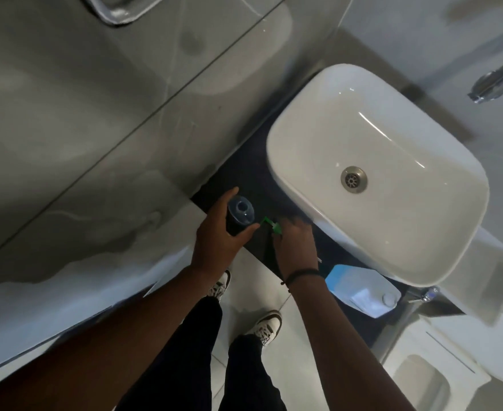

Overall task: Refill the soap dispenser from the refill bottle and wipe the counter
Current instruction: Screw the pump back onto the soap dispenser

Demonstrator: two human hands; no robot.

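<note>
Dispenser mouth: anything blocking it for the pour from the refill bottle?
Nothing visible. The dispenser is held in the left hand with its mouth open; the green pump is off, at the right hand. The refill bottle lies on the counter by the sink, untouched.

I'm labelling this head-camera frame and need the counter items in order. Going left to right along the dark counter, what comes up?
Left hand gripping the open soap dispenser → green pump piece → right hand → refill bottle lying on its side. The white sink sits above these, spanning much of the counter.
</note>
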